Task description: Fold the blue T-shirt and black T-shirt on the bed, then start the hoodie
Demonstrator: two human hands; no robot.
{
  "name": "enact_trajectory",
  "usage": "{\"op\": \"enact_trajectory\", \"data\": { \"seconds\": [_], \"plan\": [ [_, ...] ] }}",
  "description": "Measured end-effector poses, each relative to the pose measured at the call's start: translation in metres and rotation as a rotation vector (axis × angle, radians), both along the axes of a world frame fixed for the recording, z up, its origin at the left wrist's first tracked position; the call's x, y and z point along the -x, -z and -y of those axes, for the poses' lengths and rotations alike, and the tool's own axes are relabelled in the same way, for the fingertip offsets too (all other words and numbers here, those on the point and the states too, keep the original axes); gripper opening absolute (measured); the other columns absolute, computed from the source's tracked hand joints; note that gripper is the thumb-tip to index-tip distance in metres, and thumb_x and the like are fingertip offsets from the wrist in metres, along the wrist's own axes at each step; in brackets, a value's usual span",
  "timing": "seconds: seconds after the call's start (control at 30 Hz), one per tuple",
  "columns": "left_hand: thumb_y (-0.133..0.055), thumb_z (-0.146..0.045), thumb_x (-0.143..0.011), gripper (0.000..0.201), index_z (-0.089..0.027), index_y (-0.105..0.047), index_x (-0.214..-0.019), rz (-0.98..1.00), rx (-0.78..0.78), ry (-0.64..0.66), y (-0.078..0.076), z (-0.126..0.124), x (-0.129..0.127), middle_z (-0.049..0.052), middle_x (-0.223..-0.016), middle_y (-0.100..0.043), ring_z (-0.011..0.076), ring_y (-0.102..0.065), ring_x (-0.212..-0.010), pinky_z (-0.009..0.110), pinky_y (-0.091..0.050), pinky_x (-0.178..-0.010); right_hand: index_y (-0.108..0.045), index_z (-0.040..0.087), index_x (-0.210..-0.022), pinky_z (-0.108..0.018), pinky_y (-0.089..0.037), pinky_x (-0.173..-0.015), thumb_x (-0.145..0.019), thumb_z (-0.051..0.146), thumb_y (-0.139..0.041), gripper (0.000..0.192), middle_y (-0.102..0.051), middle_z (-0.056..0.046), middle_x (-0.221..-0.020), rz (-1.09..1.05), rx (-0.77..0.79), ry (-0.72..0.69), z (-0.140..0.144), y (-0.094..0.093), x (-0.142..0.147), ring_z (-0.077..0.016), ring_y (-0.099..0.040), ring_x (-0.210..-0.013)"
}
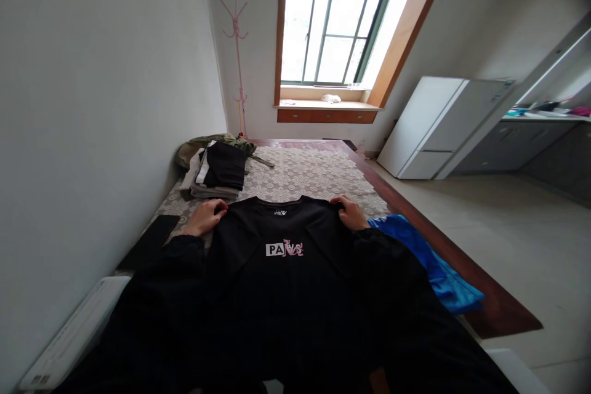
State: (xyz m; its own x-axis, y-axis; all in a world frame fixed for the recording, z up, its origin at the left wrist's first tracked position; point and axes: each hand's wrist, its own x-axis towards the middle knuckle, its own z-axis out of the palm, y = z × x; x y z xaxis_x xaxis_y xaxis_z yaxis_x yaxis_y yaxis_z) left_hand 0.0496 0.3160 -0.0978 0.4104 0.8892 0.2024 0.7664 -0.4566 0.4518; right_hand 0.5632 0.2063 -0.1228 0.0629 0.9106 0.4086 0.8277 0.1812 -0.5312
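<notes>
A black T-shirt [281, 252] lies flat on the lace-covered desk [314, 175], each shoulder pinched in the grip of the left hand [206, 217] and right hand [349, 212]. Folded clothes [219, 169] sit near the wall, below the window [339, 18].

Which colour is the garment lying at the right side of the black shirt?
Bright blue, best seen in the head view, beside the right hand.

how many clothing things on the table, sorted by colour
Black: 2, the black t-shirt under the left hand and right hand, and a flat black piece at the left edge
Blue: 1, the blue garment
Mixed: 1, the folded pile
Total: 4
</notes>
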Motion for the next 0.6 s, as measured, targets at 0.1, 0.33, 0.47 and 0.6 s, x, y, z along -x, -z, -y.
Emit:
{"op": "enact_trajectory", "data": {
  "seconds": [0.1,0.33,0.47,0.6],
  "plan": [
    [-0.057,-0.030,-0.088,0.022,-0.026,-0.074,-0.101,-0.071,-0.033,-0.056,0.0002,0.0001,0.0007,0.006,-0.110,-0.078,0.0261,-0.068,-0.108,0.035,-0.049,-0.096,-0.071,0.025,-0.099,-0.036,-0.049,-0.101,-0.077,0.007,-0.047,0.037,-0.071,-0.006,-0.107,0.090,0.032,0.037,0.0015,0.0002,-0.0019,-0.0230,-0.064,-0.109],
    [-0.056,-0.036,-0.090,0.027,-0.027,-0.074,-0.108,-0.090,-0.026,-0.115,0.0023,-0.0011,0.0014,0.006,-0.114,-0.078,0.0250,-0.068,-0.108,0.032,-0.049,-0.092,-0.071,0.022,-0.105,-0.042,-0.049,-0.099,-0.089,0.026,-0.056,0.022,-0.068,-0.011,-0.112,0.133,0.082,0.264,0.0038,0.0040,-0.0022,-0.0274,-0.064,-0.104],
    [-0.058,-0.038,-0.087,0.028,-0.028,-0.075,-0.106,-0.015,-0.003,-0.055,0.0028,-0.0014,0.0022,0.005,-0.113,-0.078,0.0252,-0.069,-0.106,0.032,-0.050,-0.090,-0.071,0.024,-0.107,-0.040,-0.047,-0.102,-0.086,0.022,-0.056,0.026,-0.069,-0.008,-0.114,0.115,0.055,0.150,0.0026,0.0013,-0.0013,-0.0256,-0.062,-0.108],
    [-0.062,-0.043,-0.084,0.026,-0.029,-0.076,-0.101,0.038,0.012,-0.033,0.0026,-0.0013,0.0022,0.004,-0.105,-0.079,0.0257,-0.069,-0.104,0.032,-0.050,-0.091,-0.075,0.027,-0.100,-0.046,-0.042,-0.103,-0.087,0.028,-0.061,0.019,-0.072,-0.006,-0.103,0.189,0.109,0.134,0.0032,-0.0015,-0.0014,-0.0291,-0.059,-0.111]
  ]
}}
